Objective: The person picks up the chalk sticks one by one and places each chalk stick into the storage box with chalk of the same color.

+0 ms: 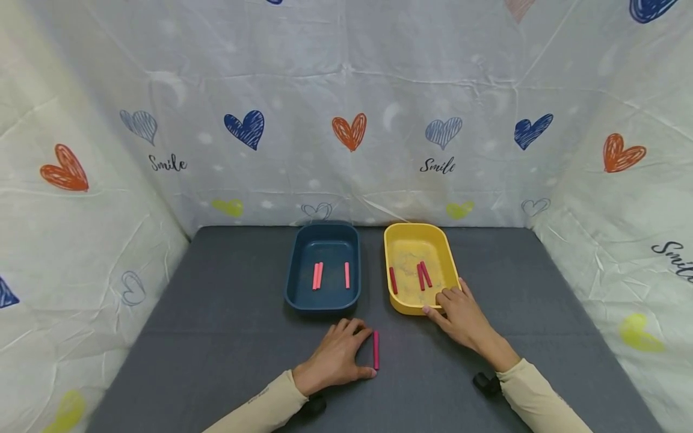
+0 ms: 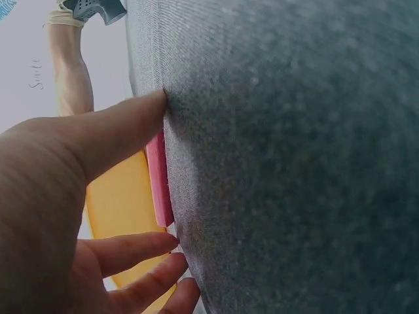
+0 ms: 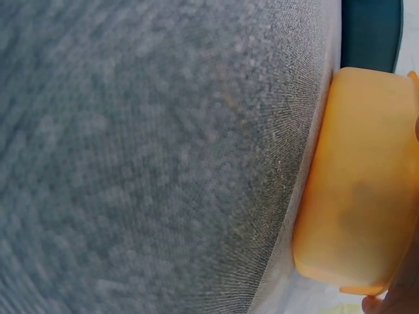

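A dark pink stick (image 1: pixel 376 350) lies on the grey cloth in front of the two bins. My left hand (image 1: pixel 337 356) is just left of it, thumb and fingers spread toward its two ends. In the left wrist view the stick (image 2: pixel 159 180) shows between thumb and fingers, with a gap before the fingertips. My right hand (image 1: pixel 461 313) holds the near right corner of a yellow bin (image 1: pixel 414 310), thumb at the front rim and a finger bent over inside. Three dark red-pink sticks (image 1: pixel 420 277) lie in this bin.
A dark blue bin (image 1: pixel 323 305) stands left of the yellow one, holding three light pink sticks (image 1: pixel 347 275). Behind the table hangs a white cloth (image 1: pixel 395 90) printed with hearts. Grey cloth (image 1: pixel 233 288) covers the table. Black devices (image 1: pixel 486 383) sit under both wrists.
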Action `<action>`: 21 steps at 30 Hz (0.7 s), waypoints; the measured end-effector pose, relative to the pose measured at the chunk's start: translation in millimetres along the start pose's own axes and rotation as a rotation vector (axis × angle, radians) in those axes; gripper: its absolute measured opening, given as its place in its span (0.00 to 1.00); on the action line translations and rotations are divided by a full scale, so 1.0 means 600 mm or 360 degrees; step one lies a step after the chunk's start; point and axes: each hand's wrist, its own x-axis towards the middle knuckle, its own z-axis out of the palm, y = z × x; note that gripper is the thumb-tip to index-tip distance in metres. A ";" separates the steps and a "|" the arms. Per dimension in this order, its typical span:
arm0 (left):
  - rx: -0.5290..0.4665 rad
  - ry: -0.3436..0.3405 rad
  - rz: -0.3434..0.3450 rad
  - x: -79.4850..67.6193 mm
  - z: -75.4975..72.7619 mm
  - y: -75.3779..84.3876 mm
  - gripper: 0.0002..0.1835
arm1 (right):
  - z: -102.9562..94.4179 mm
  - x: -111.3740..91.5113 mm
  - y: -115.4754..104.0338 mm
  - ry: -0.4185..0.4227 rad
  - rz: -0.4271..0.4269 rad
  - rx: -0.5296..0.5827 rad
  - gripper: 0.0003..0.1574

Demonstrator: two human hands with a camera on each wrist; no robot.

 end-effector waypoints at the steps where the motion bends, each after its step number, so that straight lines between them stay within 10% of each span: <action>1: 0.0001 -0.0003 -0.0002 0.000 0.000 0.001 0.44 | 0.000 0.000 0.000 0.0004 -0.0003 -0.0002 0.21; 21: -0.0021 0.0000 -0.0065 0.005 0.002 0.005 0.43 | -0.001 0.002 0.001 -0.0011 0.0005 0.0009 0.21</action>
